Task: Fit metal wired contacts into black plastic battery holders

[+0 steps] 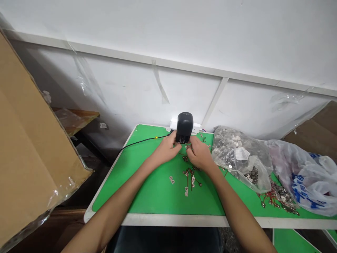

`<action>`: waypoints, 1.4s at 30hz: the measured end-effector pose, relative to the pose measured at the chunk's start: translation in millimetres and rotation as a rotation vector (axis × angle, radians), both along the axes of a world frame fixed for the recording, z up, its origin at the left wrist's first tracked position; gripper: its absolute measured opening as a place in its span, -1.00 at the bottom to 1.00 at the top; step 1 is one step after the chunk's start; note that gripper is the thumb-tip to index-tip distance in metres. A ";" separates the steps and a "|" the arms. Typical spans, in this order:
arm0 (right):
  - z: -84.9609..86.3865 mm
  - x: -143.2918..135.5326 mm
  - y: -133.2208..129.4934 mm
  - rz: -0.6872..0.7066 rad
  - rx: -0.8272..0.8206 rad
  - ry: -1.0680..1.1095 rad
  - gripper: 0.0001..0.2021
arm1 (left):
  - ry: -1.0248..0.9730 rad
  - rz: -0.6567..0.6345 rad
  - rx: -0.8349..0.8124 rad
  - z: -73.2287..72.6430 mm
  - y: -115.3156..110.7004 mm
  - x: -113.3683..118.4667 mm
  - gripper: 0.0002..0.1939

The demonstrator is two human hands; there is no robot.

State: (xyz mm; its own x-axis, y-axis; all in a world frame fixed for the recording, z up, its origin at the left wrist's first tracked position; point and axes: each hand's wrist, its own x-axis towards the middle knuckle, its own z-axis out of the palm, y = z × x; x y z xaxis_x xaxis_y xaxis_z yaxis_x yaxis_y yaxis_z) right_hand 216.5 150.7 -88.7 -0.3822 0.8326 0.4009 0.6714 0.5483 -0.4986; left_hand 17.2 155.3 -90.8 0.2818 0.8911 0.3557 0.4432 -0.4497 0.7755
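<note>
- Your left hand (167, 146) grips the lower left of the black device (185, 124); your right hand (198, 151) grips its lower right.
- The device rises between your hands, near the far edge of the green tabletop (158, 196).
- It is rounded on top, with small pale marks; metal contacts perhaps show low down.

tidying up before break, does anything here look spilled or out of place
Yes: metal pieces lie in a loose heap on the green tabletop beside the clear bag, perhaps spilled. A strip of tape hangs askew on the wall.
</note>
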 end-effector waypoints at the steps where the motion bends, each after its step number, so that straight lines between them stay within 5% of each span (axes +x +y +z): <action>1: 0.0 1.5 -0.4 -0.024 0.036 -0.085 -0.77 | 0.010 -0.011 -0.005 1.1 -0.7 -0.1 -0.65; 7: -4.5 -2.1 -3.1 -0.092 0.117 -0.264 -0.80 | 0.057 -0.046 -0.012 3.4 -7.7 3.9 -0.67; 22: -5.9 -6.9 -9.2 -0.011 0.105 -0.214 -0.75 | -0.043 0.007 0.042 -1.1 -11.1 6.2 -0.58; 29: -0.7 -8.3 -15.1 0.045 0.081 -0.133 -0.74 | -0.251 -0.128 0.019 0.8 -9.2 5.1 -0.49; 35: 3.9 -5.9 -14.5 0.090 0.066 -0.077 -0.74 | -0.411 -0.360 -0.268 5.1 -7.1 -5.8 -0.39; 42: 5.6 -5.6 -13.4 -0.013 0.033 -0.130 -0.77 | -0.283 -0.245 -0.113 0.7 -7.3 -0.1 -0.44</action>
State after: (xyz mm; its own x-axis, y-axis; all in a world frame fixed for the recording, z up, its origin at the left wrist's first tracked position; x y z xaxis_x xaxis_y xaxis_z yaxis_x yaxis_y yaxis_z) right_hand 210.9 137.3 -83.1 -0.4222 0.8250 0.3756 0.7362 0.5538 -0.3889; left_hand 17.1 148.0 -90.2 0.3963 0.8474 0.3535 0.0950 -0.4208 0.9022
